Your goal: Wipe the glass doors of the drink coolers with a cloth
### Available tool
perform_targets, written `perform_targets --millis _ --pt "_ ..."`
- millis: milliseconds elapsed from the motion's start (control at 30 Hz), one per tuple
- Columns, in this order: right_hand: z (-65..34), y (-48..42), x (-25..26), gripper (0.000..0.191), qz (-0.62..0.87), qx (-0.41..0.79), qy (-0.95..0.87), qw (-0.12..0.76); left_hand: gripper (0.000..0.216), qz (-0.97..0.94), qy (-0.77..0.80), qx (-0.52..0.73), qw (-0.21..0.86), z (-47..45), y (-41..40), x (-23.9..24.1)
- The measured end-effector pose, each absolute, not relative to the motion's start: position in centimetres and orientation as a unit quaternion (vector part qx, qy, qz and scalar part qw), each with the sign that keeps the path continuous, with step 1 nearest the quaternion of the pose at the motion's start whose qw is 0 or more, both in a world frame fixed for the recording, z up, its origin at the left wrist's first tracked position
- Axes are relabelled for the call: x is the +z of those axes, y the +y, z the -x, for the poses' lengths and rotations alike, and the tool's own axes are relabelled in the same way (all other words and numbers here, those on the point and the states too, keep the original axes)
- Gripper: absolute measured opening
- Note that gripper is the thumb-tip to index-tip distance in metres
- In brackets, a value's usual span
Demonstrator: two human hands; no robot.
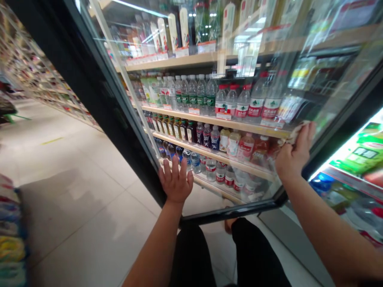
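A framed glass door stands swung out in front of me, its black frame tilted in view. My left hand lies flat with fingers spread on the lower left of the glass, next to the frame. Over at the right side of the pane, my right hand presses a crumpled pale cloth against the glass. Part of the cloth is hidden under the fingers. Through the pane show shelves of drinks, among them red-capped water bottles and dark bottles.
To the right, a lit cooler holds bottles and green packs. Store shelves run along the far left, blurred. Pale floor tiles lie to the left, with stacked colourful packages at the edge. My legs are just below the door.
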State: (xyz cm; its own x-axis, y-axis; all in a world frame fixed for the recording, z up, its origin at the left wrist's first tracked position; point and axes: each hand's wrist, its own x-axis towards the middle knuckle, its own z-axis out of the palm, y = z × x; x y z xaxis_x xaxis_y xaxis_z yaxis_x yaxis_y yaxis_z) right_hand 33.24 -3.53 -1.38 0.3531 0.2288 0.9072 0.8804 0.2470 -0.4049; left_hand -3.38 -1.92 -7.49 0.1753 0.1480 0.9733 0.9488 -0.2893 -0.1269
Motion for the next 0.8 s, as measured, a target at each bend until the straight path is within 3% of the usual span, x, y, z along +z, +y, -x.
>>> perform_targets --millis 100,300,533,800 --pt "-33.4 -3.2 -0.8 0.073 0.546 -0.276 -0.498 0.615 0.057 0.641 -0.439 -0.482 0.405 3.4 -1.6 -7.7" --pt "-32.6 -3.5 -4.5 0.069 0.527 -0.283 -0.536 0.595 0.056 0.639 -0.436 -0.484 0.409 3.7 -1.1 -7.8" --pt "-32.1 -3.4 0.0 0.072 0.529 -0.264 -0.524 0.613 0.059 0.637 -0.435 -0.479 0.419 3.7 -1.1 -7.6" --pt "-27.4 -3.8 -4.3 0.069 0.509 -0.223 -0.594 0.583 0.064 0.642 -0.416 -0.489 0.419 3.8 -1.6 -7.2"
